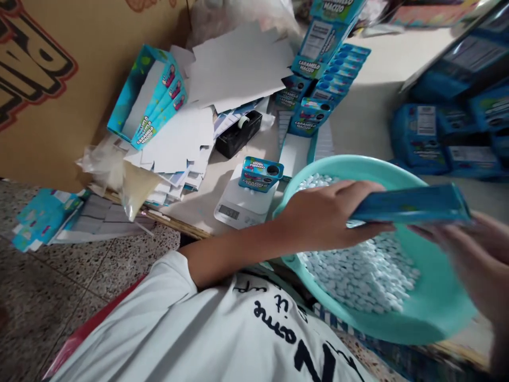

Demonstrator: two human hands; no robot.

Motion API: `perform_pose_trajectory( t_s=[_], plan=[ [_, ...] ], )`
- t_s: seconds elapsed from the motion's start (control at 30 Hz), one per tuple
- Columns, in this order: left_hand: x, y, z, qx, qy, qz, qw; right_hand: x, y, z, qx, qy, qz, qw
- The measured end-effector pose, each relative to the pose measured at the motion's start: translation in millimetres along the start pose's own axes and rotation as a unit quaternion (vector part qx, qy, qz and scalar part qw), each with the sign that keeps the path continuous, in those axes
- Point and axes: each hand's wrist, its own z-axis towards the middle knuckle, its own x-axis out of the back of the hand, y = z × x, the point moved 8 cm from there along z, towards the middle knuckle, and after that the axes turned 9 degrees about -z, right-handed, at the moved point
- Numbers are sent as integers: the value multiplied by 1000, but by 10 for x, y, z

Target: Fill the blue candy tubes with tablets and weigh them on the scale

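Observation:
A blue candy box (pixel 413 204), blurred by motion, is held over a turquoise basin (pixel 441 297) of small white candies (pixel 366 270). My left hand (pixel 330 212) grips its left end, fingers wrapped round it. At the other end, my right hand (pixel 465 244) holds the box from below, partly smeared. Left of the basin, another blue box (pixel 260 174) lies on a white digital scale (pixel 242 207) with a lit display.
Stacked blue boxes (pixel 310 116) stand behind the basin. Flat white cardboard (pixel 238 63), a black tape dispenser (pixel 238 135) and an open blue carton (pixel 131 101) lie to the left. More boxes (pixel 421 132) are at the right.

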Motion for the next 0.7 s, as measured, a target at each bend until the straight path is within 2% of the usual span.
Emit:
perform_pose_trajectory(
  t_s=[0.07,0.17,0.27,0.33,0.5,0.7],
  plan=[
    [83,-147,-4,54,28,-11,998,-388,-149,195,14,-100,-2,995],
    [90,-295,5,106,15,-38,994,-688,-358,326,27,-144,16,989],
    [43,-403,37,142,4,-38,989,-755,-477,285,-18,-166,138,976],
    [-7,-436,65,145,0,-26,989,-722,-491,224,-73,-150,209,964],
    [-119,-410,120,104,-5,-8,994,-732,-543,33,-147,-100,292,940],
    [-186,-379,129,116,-31,21,993,-946,-735,-196,-217,-110,391,888]
  ],
)
